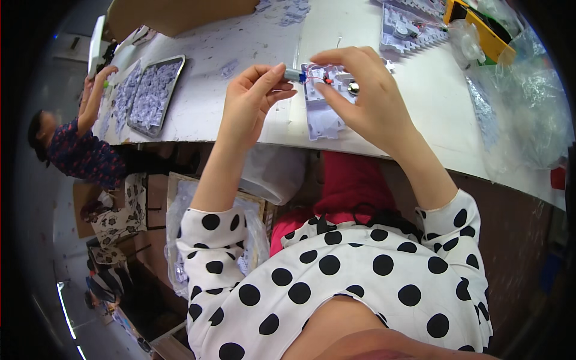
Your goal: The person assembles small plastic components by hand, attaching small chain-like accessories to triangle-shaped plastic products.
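My left hand (pixel 255 90) pinches a small silver motor (pixel 292 74) with a blue end between thumb and fingers. Thin red wire (pixel 315 78) runs from its blue end toward a pale plastic housing (pixel 322 123) on the white table. Over the housing, my right hand (pixel 372 90) is held with thumb and fingers apart, and nothing shows between them. A round silver part (pixel 353 89) sits in the housing beside the right thumb. The right hand hides part of the housing.
A dark-rimmed tray (pixel 181 63) of small pale parts lies to the left, where another person (pixel 84 138) works. Several similar housings (pixel 399 27) stand at the far right, near a yellow box (pixel 480 27) and clear plastic bags (pixel 534 114). A cardboard box (pixel 174 15) stands far left.
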